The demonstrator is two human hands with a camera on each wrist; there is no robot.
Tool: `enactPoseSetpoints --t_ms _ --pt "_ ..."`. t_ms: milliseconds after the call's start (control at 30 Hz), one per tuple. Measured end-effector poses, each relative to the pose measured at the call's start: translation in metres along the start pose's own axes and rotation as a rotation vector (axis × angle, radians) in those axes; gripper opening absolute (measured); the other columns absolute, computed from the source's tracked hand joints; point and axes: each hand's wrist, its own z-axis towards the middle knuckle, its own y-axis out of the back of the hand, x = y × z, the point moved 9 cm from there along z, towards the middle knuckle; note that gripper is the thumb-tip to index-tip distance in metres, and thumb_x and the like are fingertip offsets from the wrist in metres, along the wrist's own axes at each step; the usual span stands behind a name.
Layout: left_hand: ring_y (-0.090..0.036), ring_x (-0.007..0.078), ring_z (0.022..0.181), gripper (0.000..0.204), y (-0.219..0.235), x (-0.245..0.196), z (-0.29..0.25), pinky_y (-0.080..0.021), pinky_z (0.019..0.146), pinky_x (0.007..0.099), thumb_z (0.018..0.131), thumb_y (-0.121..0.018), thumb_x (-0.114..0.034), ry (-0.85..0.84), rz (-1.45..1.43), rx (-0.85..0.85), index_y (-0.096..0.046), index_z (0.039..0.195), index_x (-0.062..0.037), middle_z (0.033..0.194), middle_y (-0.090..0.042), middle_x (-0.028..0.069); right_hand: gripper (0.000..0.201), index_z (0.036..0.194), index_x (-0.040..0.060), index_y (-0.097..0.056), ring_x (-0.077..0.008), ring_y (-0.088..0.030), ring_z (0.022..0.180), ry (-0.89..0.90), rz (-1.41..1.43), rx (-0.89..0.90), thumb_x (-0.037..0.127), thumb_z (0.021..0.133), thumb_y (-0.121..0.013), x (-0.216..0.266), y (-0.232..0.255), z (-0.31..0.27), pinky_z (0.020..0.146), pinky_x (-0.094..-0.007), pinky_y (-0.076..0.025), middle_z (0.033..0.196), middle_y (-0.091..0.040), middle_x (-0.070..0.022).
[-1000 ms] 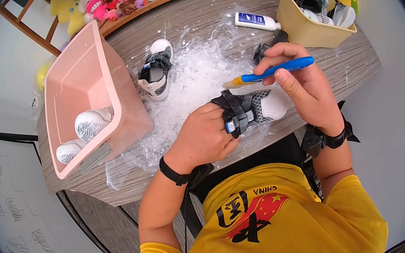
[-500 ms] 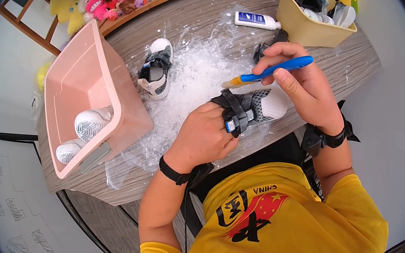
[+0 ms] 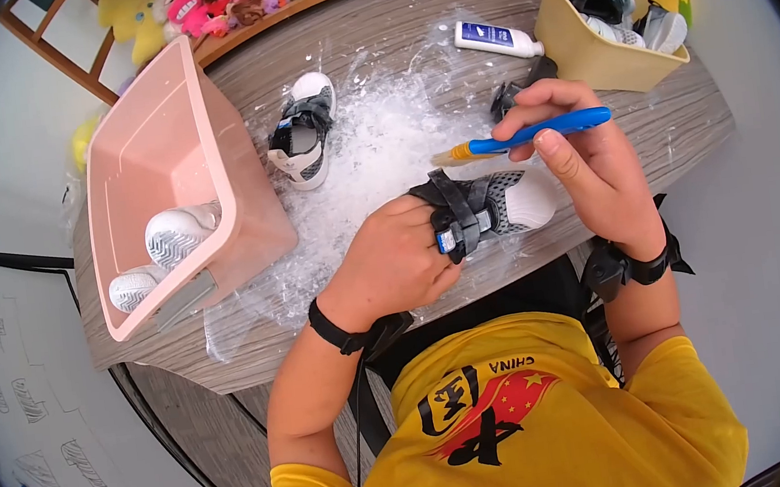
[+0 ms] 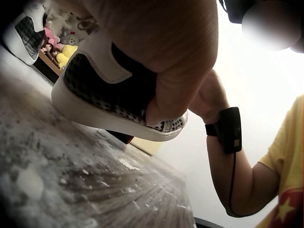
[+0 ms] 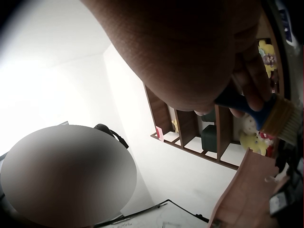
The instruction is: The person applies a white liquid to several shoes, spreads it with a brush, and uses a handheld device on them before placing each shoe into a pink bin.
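Note:
My left hand (image 3: 399,260) grips a small black-and-white sneaker (image 3: 528,201), its toe pointing right in the head view. In the left wrist view the thumb lies along the side of this sneaker (image 4: 90,88), whose white sole faces the table. Dark straps cross over its top. Between thumb and fingers, my right hand (image 3: 598,172) holds a paintbrush (image 3: 541,133) with a blue handle. Its pale bristles point left, right beside the sneaker's straps. The matching sneaker (image 3: 301,130) stands on the table farther back, left of the hands.
White powdery residue (image 3: 377,129) covers the middle of the table. A pink bin (image 3: 254,192) with white shoes leans at the left. At the back right are a white bottle (image 3: 496,39) and a yellow bin (image 3: 615,69) holding shoes. Plush toys (image 3: 228,2) line a shelf behind.
Both hands keep nearly the same pose, with the brush and the sneaker still held. The whole head view has shifted very slightly.

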Motion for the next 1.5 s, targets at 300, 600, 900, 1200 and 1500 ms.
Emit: enactPoseSetpoints --t_ms 300,600,900,1200,1500 --pt "-0.064 0.0256 0.082 0.024 0.001 0.000 0.000 -0.051 0.082 0.0357 0.069 -0.070 -0.014 0.003 0.008 -0.035 -0.069 0.091 -0.0044 0.082 -0.067 0.0075 0.034 0.130 0.0006 -0.042 -0.0162 -0.059 0.106 0.048 0.091 0.043 0.014 0.101 -0.054 0.003 -0.010 0.000 0.093 -0.0302 -0.047 0.113 -0.066 -0.0108" --pt "-0.062 0.0249 0.077 0.018 -0.007 0.002 -0.004 -0.050 0.078 0.0353 0.070 -0.071 -0.017 0.013 0.021 0.038 -0.070 0.085 -0.0062 0.074 -0.064 0.0056 0.041 0.133 0.0010 -0.036 -0.0149 -0.058 0.097 0.004 -0.021 0.155 0.019 0.102 -0.053 -0.005 -0.027 -0.001 0.089 -0.0299 -0.046 0.106 -0.065 -0.0087" --pt "-0.064 0.0262 0.082 0.023 -0.008 0.002 -0.004 -0.051 0.084 0.0361 0.068 -0.072 -0.015 -0.005 0.016 0.021 -0.070 0.087 -0.0041 0.079 -0.066 0.0079 0.050 0.136 0.0004 -0.030 -0.0137 -0.056 0.085 0.024 -0.022 0.035 0.027 0.102 -0.054 0.010 0.003 -0.004 0.083 -0.0279 -0.044 0.088 -0.061 -0.0073" --pt "-0.063 0.0263 0.081 0.020 -0.012 0.002 -0.005 -0.052 0.081 0.0359 0.067 -0.074 -0.015 -0.008 0.015 0.045 -0.070 0.083 -0.0045 0.080 -0.065 0.0078 0.046 0.133 -0.0019 -0.036 -0.0111 -0.051 0.073 0.023 -0.085 -0.042 0.027 0.102 -0.053 0.018 0.028 -0.007 0.074 -0.0258 -0.042 0.076 -0.056 -0.0042" --pt "-0.061 0.0257 0.073 0.016 -0.010 0.000 -0.005 -0.051 0.073 0.0352 0.065 -0.077 -0.017 -0.033 0.016 0.053 -0.069 0.073 -0.0052 0.071 -0.061 0.0064 0.044 0.131 -0.0014 -0.040 -0.0104 -0.051 0.071 -0.005 -0.138 -0.141 0.027 0.101 -0.054 0.022 0.048 -0.014 0.069 -0.0240 -0.041 0.072 -0.056 -0.0018"
